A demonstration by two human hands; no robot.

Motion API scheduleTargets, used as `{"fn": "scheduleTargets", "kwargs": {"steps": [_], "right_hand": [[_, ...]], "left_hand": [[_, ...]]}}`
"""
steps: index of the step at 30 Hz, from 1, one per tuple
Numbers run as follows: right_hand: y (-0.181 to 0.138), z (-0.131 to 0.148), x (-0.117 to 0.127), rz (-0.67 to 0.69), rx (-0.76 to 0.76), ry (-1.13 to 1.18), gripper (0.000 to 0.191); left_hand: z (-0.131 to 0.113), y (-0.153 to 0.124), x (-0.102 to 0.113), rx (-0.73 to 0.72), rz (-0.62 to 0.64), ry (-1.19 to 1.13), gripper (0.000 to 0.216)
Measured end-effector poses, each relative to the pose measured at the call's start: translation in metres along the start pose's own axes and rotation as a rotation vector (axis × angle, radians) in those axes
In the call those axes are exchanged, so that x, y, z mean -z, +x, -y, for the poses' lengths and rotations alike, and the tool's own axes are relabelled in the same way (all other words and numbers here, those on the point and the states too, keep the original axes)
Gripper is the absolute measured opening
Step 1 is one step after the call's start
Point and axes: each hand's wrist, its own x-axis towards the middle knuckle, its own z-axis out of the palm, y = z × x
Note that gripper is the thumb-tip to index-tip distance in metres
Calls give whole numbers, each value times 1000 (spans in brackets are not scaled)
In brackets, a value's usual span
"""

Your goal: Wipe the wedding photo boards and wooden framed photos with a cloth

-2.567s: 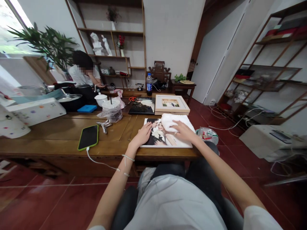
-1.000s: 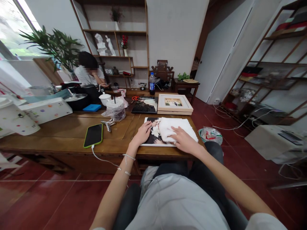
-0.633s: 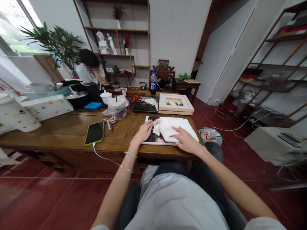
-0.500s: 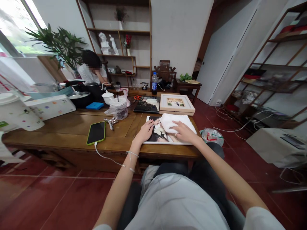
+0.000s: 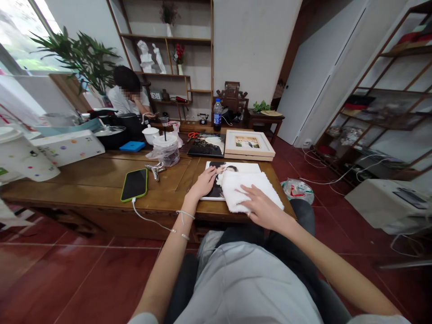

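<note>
A large photo print (image 5: 232, 169) lies flat near the front edge of the wooden table (image 5: 101, 177). A white towel (image 5: 246, 189) covers its near right part. My right hand (image 5: 261, 208) presses flat on the towel, fingers spread. At the print's left edge rests my left hand (image 5: 203, 181), fingers stretched out on it.
A framed photo (image 5: 248, 145) and a dark print (image 5: 205, 145) lie behind. A phone in a green case (image 5: 134, 184) with a cable, a metal clip (image 5: 154, 168), a bagged drink cup (image 5: 164, 150) and white boxes (image 5: 65, 147) sit left. A person (image 5: 127, 98) sits far left. A bin (image 5: 297, 189) stands right.
My right hand has drawn the towel toward me across the print, from its far part to the near edge. My left hand has stayed on the left edge.
</note>
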Motion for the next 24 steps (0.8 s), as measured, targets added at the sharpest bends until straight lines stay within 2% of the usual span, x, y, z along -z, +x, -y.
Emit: {"fn": "scheduleTargets", "kwargs": {"steps": [2,5,12,15,19,24], "right_hand": [[-7,6,5,24,34,28,49],[-2,-4,9,16,19,61,51],[61,-72,-6,-97,-97,-20,44],[81,-85,-11,-148,-146,-52,41],[77,-71,-11,-108,-130,-74,46],[36,-14,-8,-54,-59,-49,50]], "left_hand": [[0,1,2,-6,10,-1,42],[0,2,2,2,14,-9,41],[-1,1,0,50,22,-4,47],[-1,1,0,55,27,-10,48],[1,1,-2,54,20,-24,47],[4,2,-1,72,81,-53,49]]}}
